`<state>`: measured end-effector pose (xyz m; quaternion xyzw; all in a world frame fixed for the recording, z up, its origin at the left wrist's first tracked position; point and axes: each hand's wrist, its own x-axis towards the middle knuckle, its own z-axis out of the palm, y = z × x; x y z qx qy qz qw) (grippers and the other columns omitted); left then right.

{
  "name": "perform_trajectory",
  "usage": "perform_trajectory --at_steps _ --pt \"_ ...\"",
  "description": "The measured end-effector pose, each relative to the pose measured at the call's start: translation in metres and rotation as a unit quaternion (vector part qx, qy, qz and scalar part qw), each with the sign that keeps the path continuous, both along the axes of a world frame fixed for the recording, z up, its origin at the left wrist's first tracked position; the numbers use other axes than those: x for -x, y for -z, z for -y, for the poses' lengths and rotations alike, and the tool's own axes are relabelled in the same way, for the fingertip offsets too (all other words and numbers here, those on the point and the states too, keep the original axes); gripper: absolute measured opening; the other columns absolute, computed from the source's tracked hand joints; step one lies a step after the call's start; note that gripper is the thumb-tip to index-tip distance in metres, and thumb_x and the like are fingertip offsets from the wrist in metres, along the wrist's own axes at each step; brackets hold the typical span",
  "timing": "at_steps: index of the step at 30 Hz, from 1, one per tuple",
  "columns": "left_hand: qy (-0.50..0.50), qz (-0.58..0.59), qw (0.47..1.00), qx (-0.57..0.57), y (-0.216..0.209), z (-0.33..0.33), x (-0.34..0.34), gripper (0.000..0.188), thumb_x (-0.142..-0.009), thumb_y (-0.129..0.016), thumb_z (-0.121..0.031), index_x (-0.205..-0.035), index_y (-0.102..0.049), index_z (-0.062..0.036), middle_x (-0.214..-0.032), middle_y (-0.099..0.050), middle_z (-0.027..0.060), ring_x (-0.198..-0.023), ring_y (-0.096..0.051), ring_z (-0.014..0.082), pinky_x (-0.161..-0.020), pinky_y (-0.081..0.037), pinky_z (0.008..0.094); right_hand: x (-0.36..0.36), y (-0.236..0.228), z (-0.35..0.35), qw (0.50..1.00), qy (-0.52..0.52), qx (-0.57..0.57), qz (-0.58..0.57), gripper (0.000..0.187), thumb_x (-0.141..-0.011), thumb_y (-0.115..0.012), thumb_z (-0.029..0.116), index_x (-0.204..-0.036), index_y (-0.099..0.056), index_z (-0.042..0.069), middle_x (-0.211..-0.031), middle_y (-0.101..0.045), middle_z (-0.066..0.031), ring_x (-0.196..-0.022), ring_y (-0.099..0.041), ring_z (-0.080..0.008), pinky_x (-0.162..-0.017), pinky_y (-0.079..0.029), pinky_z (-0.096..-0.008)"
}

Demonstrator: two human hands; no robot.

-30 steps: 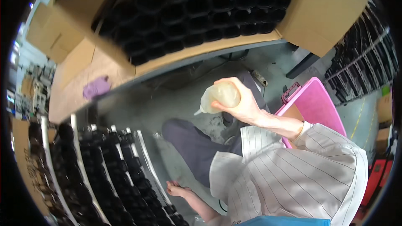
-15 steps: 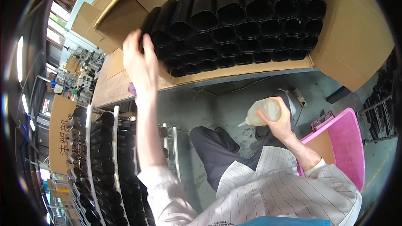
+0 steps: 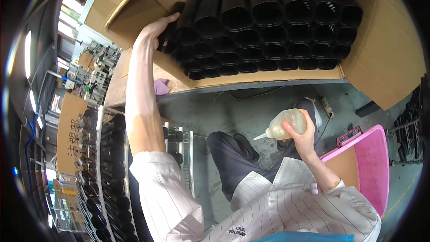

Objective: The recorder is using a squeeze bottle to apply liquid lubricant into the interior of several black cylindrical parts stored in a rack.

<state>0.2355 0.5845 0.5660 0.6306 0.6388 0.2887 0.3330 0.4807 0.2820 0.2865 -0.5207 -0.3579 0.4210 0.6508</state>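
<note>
My left hand (image 3: 157, 30) reaches into the left end of a cardboard carton (image 3: 376, 31) and is closed around a black oval tube (image 3: 169, 30) at the end of the top row. Part of that hand's fingers is hidden behind the tube. Several rows of the same black tubes (image 3: 236, 13) lie stacked in the carton, open ends toward me. Low in front of my body, my right hand (image 3: 305, 138) grips a translucent squeeze bottle (image 3: 286, 123). The bottle's thin nozzle points left and slightly down.
The carton stands on a table with a purple cloth (image 3: 161, 87) near its edge. A rack of black tubes (image 3: 112, 152) stands at lower left. On my right is a pink tub (image 3: 374, 166) with cardboard inside, and a power strip (image 3: 327, 107) lies on the floor.
My left hand has gone deeper into the carton at the left-end tube, its forearm swinging left. My right hand keeps the bottle at about the same place. The view has shifted slightly.
</note>
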Motion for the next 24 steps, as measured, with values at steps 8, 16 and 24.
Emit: perform_trajectory --at_steps 8,16,24 --pt "-0.05 -0.105 0.929 -0.352 0.025 0.083 0.028 0.063 -0.082 -0.079 -0.039 -0.116 -0.055 0.009 -0.101 -0.067 0.022 -0.086 -0.069 0.0322 -0.076 -0.057 0.0379 -0.002 -0.005 -0.001 0.999 0.026 0.029 -0.013 0.041 -0.084 -0.076 0.014 -0.118 -0.057 0.001 -0.099 -0.065 -0.0113 -0.079 -0.063 -0.017 -0.065 -0.055 -0.0259" --pt "0.021 0.838 0.54 0.071 0.248 0.255 0.064 0.069 -0.091 -0.067 -0.032 -0.146 -0.042 -0.0004 -0.142 -0.049 0.0244 -0.14 -0.039 0.0351 -0.123 -0.024 0.0528 -0.01 -0.013 -0.012 0.995 -0.023 0.022 -0.094 0.043 -0.09 -0.071 0.019 -0.121 -0.052 -0.005 -0.098 -0.064 -0.014 -0.069 -0.063 -0.0179 -0.052 -0.05 -0.0242" --pt "0.005 0.767 0.638 0.068 0.327 0.294 0.075 0.098 -0.077 -0.079 -0.057 -0.149 -0.038 -0.0041 -0.139 -0.053 0.0181 -0.139 -0.042 0.0342 -0.124 -0.019 0.0546 0.01 -0.012 -0.007 0.998 -0.024 0.028 -0.045 0.045 -0.086 -0.076 0.019 -0.12 -0.056 -0.003 -0.1 -0.065 -0.0144 -0.073 -0.064 -0.018 -0.052 -0.053 -0.025"
